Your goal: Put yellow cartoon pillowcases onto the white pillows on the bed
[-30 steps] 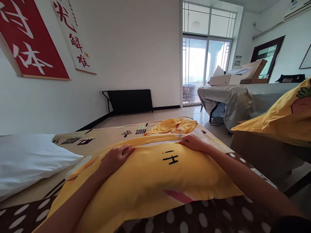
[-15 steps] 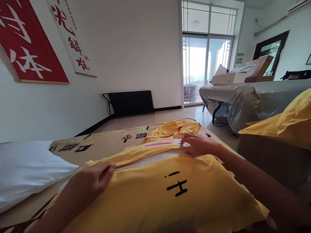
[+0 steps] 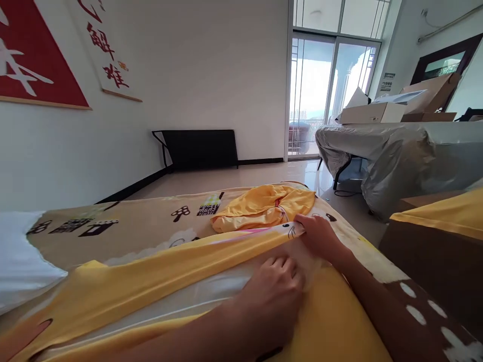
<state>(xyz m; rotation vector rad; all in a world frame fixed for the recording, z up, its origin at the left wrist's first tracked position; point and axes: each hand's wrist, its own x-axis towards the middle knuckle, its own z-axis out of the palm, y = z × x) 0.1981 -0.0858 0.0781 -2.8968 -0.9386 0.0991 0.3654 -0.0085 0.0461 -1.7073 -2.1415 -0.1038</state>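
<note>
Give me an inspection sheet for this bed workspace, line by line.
Surface: patterned bedsheet, lying flat.
Job's things: yellow pillowcase, open along its edge, white pillow insert showing.
Clutter: crumpled yellow cloth; bare white pillow at left.
Hands: right hand pinches the pillowcase's corner; left hand lies at the opening, grip unclear.
Cables: black cable on the floor.
Surroundings: covered table, cardboard boxes, glass doors.

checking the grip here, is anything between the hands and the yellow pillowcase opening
Nothing visible does. The right hand holds the yellow pillowcase at its open edge, and the left hand lies on the white pillow showing in the opening. The crumpled yellow cloth lies beyond that edge, not between.
</note>
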